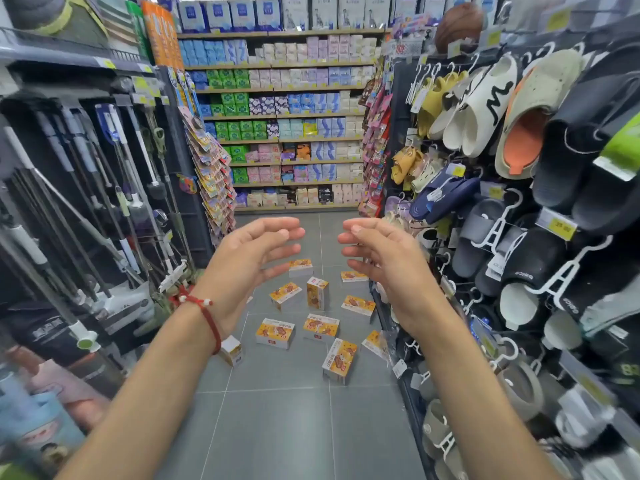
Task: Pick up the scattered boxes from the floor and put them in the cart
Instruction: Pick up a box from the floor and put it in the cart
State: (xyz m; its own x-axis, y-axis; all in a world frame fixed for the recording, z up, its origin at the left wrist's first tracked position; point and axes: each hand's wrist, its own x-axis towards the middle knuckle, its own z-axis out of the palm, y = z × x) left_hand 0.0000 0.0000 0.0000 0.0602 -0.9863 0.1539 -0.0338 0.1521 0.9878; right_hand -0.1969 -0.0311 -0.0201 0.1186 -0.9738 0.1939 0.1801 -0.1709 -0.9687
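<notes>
Lying scattered on grey tiles (pixel 277 410): rectangular orange-and-white cardboard boxes (pixel 275 333).

A white slipper (pixel 485 109) on the rack bears a large black "M". A yellow price tag (pixel 557 224) below it reads "25.00". White lettering on a black slipper (pixel 530 268) looks like "baice". The print on the boxes (pixel 275 332) on the floor is too small to read.
</notes>
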